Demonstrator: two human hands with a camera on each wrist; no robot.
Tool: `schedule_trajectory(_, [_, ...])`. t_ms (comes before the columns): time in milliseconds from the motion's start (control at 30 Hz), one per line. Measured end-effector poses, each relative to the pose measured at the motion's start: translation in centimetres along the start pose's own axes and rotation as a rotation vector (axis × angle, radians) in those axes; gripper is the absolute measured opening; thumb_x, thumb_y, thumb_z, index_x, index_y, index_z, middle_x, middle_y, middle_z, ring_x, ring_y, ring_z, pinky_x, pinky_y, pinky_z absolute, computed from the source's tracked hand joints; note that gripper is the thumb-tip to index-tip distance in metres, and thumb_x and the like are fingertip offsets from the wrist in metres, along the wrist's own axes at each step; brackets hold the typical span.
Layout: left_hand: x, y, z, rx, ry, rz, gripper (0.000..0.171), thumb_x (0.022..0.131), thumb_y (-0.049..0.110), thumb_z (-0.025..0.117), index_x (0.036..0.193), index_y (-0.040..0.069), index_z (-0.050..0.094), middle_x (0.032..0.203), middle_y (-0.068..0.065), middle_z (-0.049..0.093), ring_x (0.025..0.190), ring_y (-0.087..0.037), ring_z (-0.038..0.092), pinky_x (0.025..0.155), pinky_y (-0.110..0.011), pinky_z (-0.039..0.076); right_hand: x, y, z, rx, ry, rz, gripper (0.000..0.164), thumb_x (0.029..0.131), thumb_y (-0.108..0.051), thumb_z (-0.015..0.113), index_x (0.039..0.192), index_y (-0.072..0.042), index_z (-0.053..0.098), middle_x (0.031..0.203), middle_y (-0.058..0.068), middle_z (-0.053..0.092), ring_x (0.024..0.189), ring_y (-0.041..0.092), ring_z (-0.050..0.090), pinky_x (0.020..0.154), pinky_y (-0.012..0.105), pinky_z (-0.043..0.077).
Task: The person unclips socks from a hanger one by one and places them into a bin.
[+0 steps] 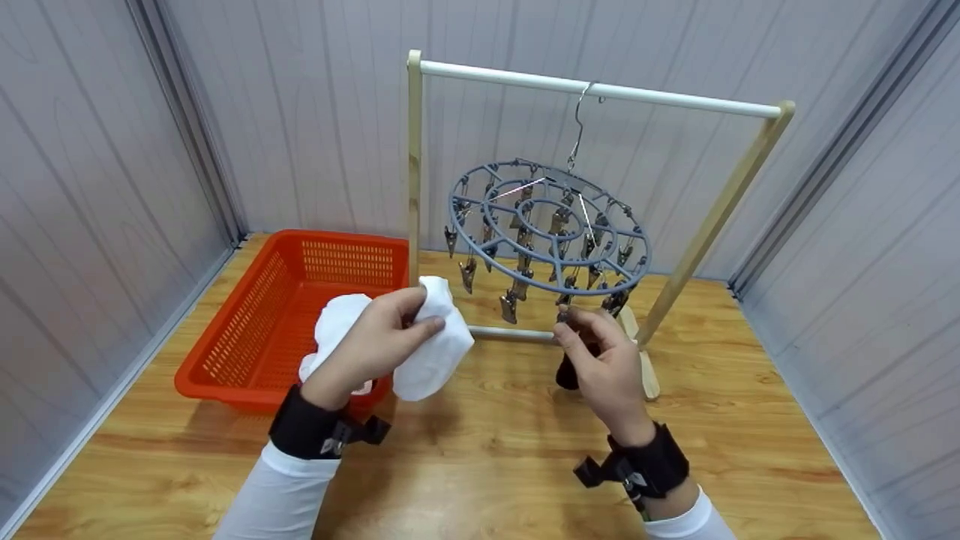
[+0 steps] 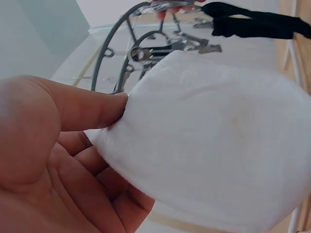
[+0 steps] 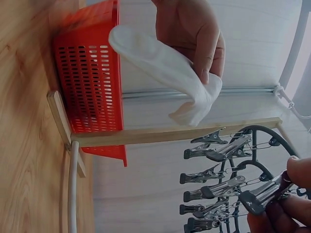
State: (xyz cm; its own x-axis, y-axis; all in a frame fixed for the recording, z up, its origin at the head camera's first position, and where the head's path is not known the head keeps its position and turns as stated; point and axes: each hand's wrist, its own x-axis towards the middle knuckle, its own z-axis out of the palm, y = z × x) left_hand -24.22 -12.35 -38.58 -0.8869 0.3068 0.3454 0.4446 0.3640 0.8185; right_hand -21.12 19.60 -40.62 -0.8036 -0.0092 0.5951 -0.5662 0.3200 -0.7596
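My left hand (image 1: 375,334) pinches a white sock (image 1: 435,360) by its edge between thumb and fingers; the sock droops beside the basket. In the left wrist view the white sock (image 2: 209,141) spreads wide in front of the camera. A round grey clip hanger (image 1: 540,285) with several metal clips hangs to the right. At its near edge, my right hand (image 1: 609,367) holds one clip (image 3: 262,194) between thumb and fingers. Behind that hand hangs a dark sock (image 1: 568,373), partly hidden in the head view; the left wrist view shows more of this black sock (image 2: 252,24).
An orange basket (image 1: 206,382) stands on the left of the wooden table (image 1: 480,465), with more white cloth (image 1: 339,322) at its near right side. The hanger's hook (image 1: 579,120) goes over the white bar (image 1: 510,76) of a wooden-legged rack. Panelled walls enclose the table.
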Motion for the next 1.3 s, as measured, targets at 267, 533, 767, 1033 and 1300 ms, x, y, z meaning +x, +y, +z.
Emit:
schedule_trajectory(267, [-0.3, -0.2, -2.0, 0.025, 0.092, -0.005, 0.013, 0.104, 0.007, 0.077, 0.101, 0.005, 0.064, 0.085, -0.004, 0.053, 0.083, -0.023, 0.054, 0.072, -0.032, 0.047, 0.2, -0.6, -0.4, -0.124, 0.052, -0.215, 0.025, 0.104, 0.003, 0.075, 0.129, 0.002, 0.078, 0.112, 0.01, 0.072, 0.093, 0.021, 0.062, 0.082, 0.024, 0.048])
schedule_trajectory(533, [-0.7, -1.0, -4.4, 0.102, 0.178, -0.037, 0.018, 0.107, 0.007, 0.072, 0.097, 0.005, 0.057, 0.088, -0.007, 0.05, 0.085, -0.024, 0.053, 0.071, -0.031, 0.046, 0.6, -0.5, -1.3, -0.259, 0.183, -0.459, 0.033, 0.098, 0.009, 0.075, 0.131, 0.003, 0.077, 0.119, 0.019, 0.072, 0.104, 0.032, 0.064, 0.094, 0.028, 0.047])
schedule_trajectory(767, [-1.1, -1.6, -6.4, 0.196, 0.218, -0.146, 0.026, 0.112, 0.013, 0.062, 0.092, 0.008, 0.047, 0.085, -0.006, 0.037, 0.081, -0.026, 0.044, 0.072, -0.039, 0.036, 1.6, 0.2, -2.3, -0.339, 0.321, -0.552, 0.034, 0.093, 0.002, 0.078, 0.126, 0.009, 0.076, 0.121, 0.026, 0.072, 0.113, 0.042, 0.063, 0.107, 0.031, 0.046])
schedule_trajectory(1033, [-0.8, -2.7, -6.6, 0.212, 0.112, -0.258, 0.022, 0.116, 0.015, 0.053, 0.096, 0.008, 0.047, 0.084, -0.005, 0.033, 0.081, -0.026, 0.044, 0.072, -0.042, 0.037, 2.1, 0.2, -3.0, -0.344, 0.357, -0.515, 0.037, 0.091, 0.006, 0.079, 0.127, 0.011, 0.074, 0.129, 0.029, 0.071, 0.122, 0.045, 0.063, 0.116, 0.035, 0.045])
schedule_trajectory(1300, [-0.3, -4.3, -5.9, 0.291, -0.01, -0.369, 0.054, 0.114, 0.011, 0.052, 0.164, -0.006, 0.044, 0.166, -0.032, 0.047, 0.152, -0.047, 0.047, 0.124, -0.067, 0.036, 2.4, 0.7, -3.5, -0.367, 0.321, -0.484, 0.041, 0.097, -0.002, 0.077, 0.135, 0.01, 0.071, 0.14, 0.026, 0.069, 0.135, 0.045, 0.06, 0.124, 0.043, 0.041])
